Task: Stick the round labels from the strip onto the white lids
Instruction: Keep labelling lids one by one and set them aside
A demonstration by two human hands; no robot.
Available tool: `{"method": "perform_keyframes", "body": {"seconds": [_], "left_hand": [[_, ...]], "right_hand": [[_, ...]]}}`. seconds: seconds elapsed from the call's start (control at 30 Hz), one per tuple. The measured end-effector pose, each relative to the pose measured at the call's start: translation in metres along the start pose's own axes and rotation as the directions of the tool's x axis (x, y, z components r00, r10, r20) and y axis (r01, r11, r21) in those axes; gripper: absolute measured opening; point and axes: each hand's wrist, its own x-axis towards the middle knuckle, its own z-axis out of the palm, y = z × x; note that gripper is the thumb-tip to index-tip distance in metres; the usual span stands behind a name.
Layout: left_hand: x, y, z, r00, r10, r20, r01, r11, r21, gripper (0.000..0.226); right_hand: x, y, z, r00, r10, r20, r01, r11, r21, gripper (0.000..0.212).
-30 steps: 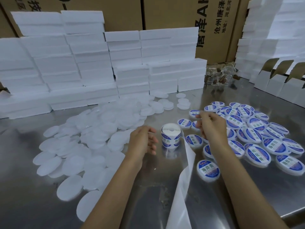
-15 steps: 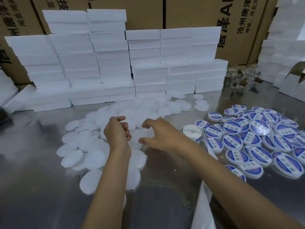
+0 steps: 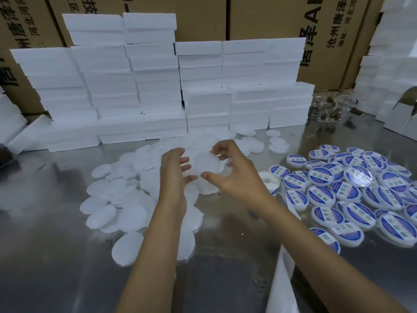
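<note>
A plain white lid (image 3: 206,164) is raised just above the heap of unlabelled white lids (image 3: 126,195) on the steel table. My left hand (image 3: 174,172) pinches its left edge between thumb and fingers. My right hand (image 3: 237,175) curls over its top edge, thumb under the lower rim. The label roll (image 3: 269,181) stands to the right of my right wrist. Its white backing strip (image 3: 282,281) trails toward the table's front edge. Lids with blue round labels (image 3: 361,193) lie in a spread at the right.
Stacks of white foam boxes (image 3: 158,86) line the back of the table (image 3: 45,245), with brown cartons (image 3: 259,16) behind them. Clear jars (image 3: 331,107) sit at the back right beside more white boxes (image 3: 392,64).
Both hands have left the roll and the labelled lids and moved left over the plain heap. They now hold one white lid between them. The view has turned left.
</note>
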Motion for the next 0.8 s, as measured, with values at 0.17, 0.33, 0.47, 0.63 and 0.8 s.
{"method": "perform_keyframes", "body": {"seconds": [0.17, 0.33, 0.47, 0.63, 0.8], "left_hand": [[-0.02, -0.008, 0.023, 0.864, -0.036, 0.501, 0.081, 0.994, -0.068, 0.032], [-0.024, -0.017, 0.03, 0.871, -0.012, 0.492, 0.018, 1.0, -0.008, 0.023], [-0.034, -0.025, 0.041, 0.865, -0.07, 0.498, 0.019, 0.994, 0.107, 0.019], [-0.048, -0.038, 0.053, 0.844, -0.123, 0.522, -0.034, 0.959, 0.281, 0.02], [-0.05, -0.046, 0.058, 0.842, -0.163, 0.514, -0.094, 0.894, 0.438, 0.012]], "right_hand": [[-0.018, -0.006, -0.02, 0.997, -0.039, -0.063, 0.036, 0.998, -0.049, 0.052], [-0.028, 0.013, -0.068, 0.982, 0.066, -0.178, -0.066, 0.998, 0.002, 0.025], [-0.038, 0.046, -0.106, 0.953, 0.277, -0.122, -0.272, 0.961, 0.054, 0.035], [-0.055, 0.067, -0.114, 0.869, 0.48, 0.118, -0.489, 0.87, 0.063, 0.043], [-0.064, 0.065, -0.11, 0.862, 0.48, 0.164, -0.468, 0.877, -0.107, 0.06]]}}
